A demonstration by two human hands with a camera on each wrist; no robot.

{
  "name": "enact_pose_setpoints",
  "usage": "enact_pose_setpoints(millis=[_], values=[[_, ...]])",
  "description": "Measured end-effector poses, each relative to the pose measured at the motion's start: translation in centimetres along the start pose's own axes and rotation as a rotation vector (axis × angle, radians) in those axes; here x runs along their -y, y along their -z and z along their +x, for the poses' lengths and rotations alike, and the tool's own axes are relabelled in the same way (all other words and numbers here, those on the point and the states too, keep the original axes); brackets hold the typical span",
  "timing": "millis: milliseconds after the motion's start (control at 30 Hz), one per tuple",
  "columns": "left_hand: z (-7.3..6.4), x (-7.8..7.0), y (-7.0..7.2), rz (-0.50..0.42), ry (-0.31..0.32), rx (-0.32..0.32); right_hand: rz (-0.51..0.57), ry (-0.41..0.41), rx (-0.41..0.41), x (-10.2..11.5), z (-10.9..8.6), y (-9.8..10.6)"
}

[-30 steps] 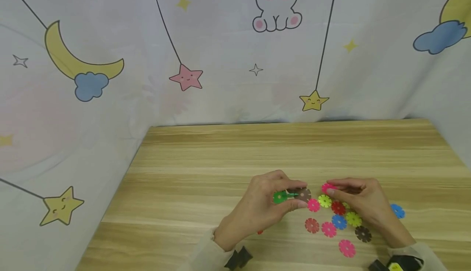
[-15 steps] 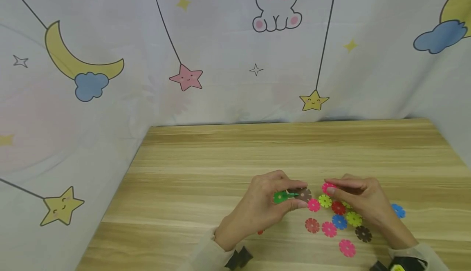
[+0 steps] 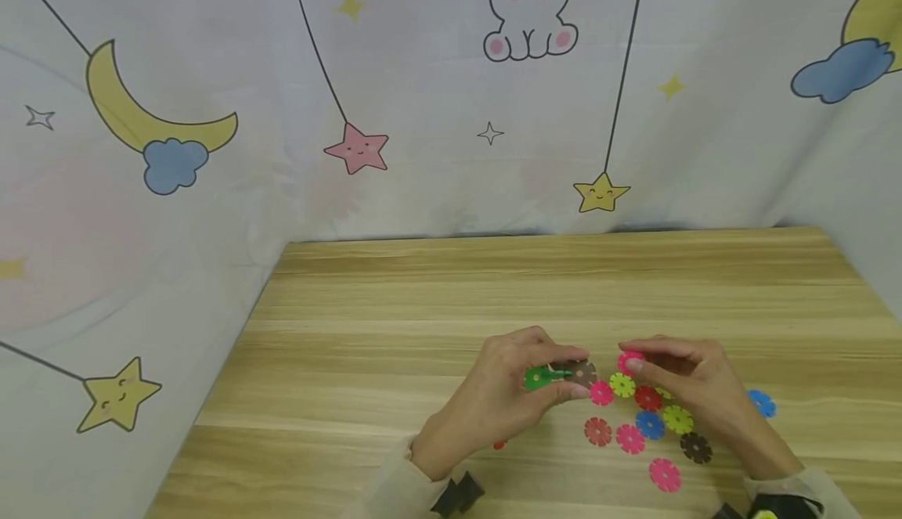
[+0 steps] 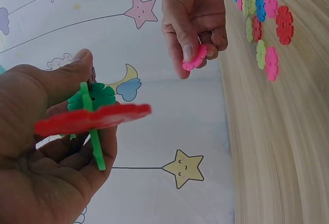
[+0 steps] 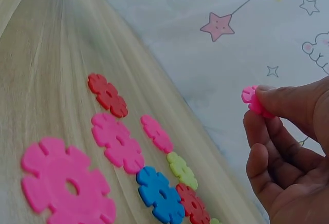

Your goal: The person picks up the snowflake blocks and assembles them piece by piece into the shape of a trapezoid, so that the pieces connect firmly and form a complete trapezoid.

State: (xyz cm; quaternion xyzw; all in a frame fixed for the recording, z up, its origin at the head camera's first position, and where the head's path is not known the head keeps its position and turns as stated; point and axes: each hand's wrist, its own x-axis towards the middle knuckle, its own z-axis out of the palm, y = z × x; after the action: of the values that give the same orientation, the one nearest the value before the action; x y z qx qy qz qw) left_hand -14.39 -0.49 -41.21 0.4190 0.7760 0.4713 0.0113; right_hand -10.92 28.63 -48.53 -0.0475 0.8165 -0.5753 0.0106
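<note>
My left hand (image 3: pixel 493 394) holds a joined cluster of notched plastic flower discs above the table. In the head view a green disc (image 3: pixel 537 378) and a brown disc (image 3: pixel 582 373) of it show between thumb and fingers. The left wrist view also reveals a red disc (image 4: pixel 95 119) slotted across the green pieces; fingers hide the rest. Thumb and fingers of my right hand (image 3: pixel 708 390) pinch a single pink disc (image 5: pixel 250 96), apart from the cluster. Loose discs lie below the hands, among them a blue disc (image 3: pixel 650 425) and a dark brown disc (image 3: pixel 696 448).
More discs lie on the wood-grain table (image 3: pixel 338 362): a yellow-green disc (image 3: pixel 622 384), a pink disc (image 3: pixel 665 475) towards the front, and a blue disc (image 3: pixel 762 403) beyond the right wrist. A patterned white curtain (image 3: pixel 437 190) hangs along the table's back edge.
My right fingertips have shifted very slightly leftward around the pink disc, and the right wrist has turned a little. The left hand and its cluster have stayed in place.
</note>
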Motion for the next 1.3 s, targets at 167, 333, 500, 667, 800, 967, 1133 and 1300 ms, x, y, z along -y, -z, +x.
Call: enact_pose_setpoints(millis=[167,333,500,667,800,967,1133,1300], values=[[0.0,0.0,0.0,0.001,-0.004,0.001,0.065,-0.037,-0.013,0.4,-0.2,0.1],[0.0,0.1,0.0,-0.001,0.000,0.001,0.049,-0.066,-0.040,1.0,-0.3,0.0],[0.0,0.0,-0.1,-0.008,0.006,0.006,0.077,-0.061,-0.047,1.4,-0.4,-0.1],[0.0,0.0,0.0,-0.015,0.008,0.014,0.138,-0.011,-0.039,1.7,-0.5,-0.2],[0.0,-0.1,0.0,-0.017,0.011,0.017,0.188,0.032,-0.040,2.1,-0.7,-0.2],[0.0,-0.1,0.0,-0.020,0.023,0.018,0.225,0.063,-0.035,3.2,-0.9,-0.4],[0.0,0.0,0.0,-0.019,0.024,0.018,0.213,0.096,-0.030,4.2,-1.1,-0.6],[0.0,0.0,-0.1,-0.015,0.014,0.016,0.250,0.157,-0.013,4.7,-1.1,-0.7]])
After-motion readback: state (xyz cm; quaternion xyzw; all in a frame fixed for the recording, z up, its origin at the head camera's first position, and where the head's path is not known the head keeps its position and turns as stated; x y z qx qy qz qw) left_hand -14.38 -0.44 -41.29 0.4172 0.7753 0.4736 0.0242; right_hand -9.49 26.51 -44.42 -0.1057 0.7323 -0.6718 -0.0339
